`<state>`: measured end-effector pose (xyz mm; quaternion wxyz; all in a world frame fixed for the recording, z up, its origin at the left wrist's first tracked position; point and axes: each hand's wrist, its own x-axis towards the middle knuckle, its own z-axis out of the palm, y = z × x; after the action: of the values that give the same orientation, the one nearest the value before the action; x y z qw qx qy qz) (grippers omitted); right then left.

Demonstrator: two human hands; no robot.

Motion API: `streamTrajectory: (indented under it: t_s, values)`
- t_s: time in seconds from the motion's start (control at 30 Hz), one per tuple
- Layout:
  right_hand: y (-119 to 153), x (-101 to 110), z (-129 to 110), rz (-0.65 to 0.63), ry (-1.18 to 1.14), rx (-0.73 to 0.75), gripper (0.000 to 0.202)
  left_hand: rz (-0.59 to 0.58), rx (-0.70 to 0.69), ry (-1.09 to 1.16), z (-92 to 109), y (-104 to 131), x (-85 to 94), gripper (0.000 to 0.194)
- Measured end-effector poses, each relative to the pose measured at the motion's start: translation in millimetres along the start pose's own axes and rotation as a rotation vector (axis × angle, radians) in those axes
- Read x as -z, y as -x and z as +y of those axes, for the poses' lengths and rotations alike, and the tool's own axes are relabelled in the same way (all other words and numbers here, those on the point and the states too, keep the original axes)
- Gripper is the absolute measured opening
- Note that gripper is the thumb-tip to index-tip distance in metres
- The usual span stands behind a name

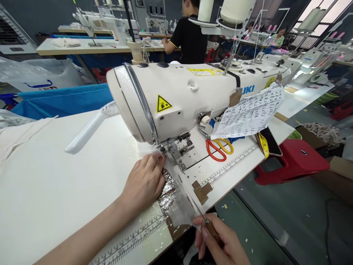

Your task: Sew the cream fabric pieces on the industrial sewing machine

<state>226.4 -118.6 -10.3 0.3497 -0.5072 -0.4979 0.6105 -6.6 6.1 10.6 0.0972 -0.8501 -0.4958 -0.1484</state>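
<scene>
- Gripping wooden-handled awl (211,230) in right hand (224,241), aimed at eleven o'clock.
- Curling left hand (146,178); can't tell if pinching.
- Running sheer white fabric (182,207) lengthwise from left hand toward five o'clock.

The left fingers (151,163) bend, palm down; the right fingers (217,222) curl.
</scene>
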Motion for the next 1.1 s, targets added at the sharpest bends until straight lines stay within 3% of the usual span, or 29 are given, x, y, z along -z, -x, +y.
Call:
streamTrajectory:
  t_s: [0.2, 0.4, 0.7, 1.03, 1.1]
  values:
    - [0.1, 0.8, 2.9, 0.006, -0.026, 0.011, 0.049, 0.011, -0.004, -0.022, -4.8, -0.1, -0.3, 0.042]
    - [-3.9, 0.2, -3.1, -0.074, 0.041, 0.04, 0.046, 0.021, -0.032, -0.051, 6.1, 2.3, 2.7, 0.041]
    - [-13.8, -4.5, -17.4, -0.078, 0.115, 0.059, 0.044, 0.007, -0.066, -0.055, 13.2, 4.3, 6.5, 0.04]
    - [-12.1, -4.4, -23.4, -0.05, 0.154, 0.112, 0.037, 0.012, -0.051, -0.024, 11.0, 3.2, 3.9, 0.041]
    - [-4.8, -3.1, -20.2, 0.02, 0.257, 0.135, 0.031, 0.008, -0.041, -0.017, 10.4, 1.7, 3.9, 0.04]
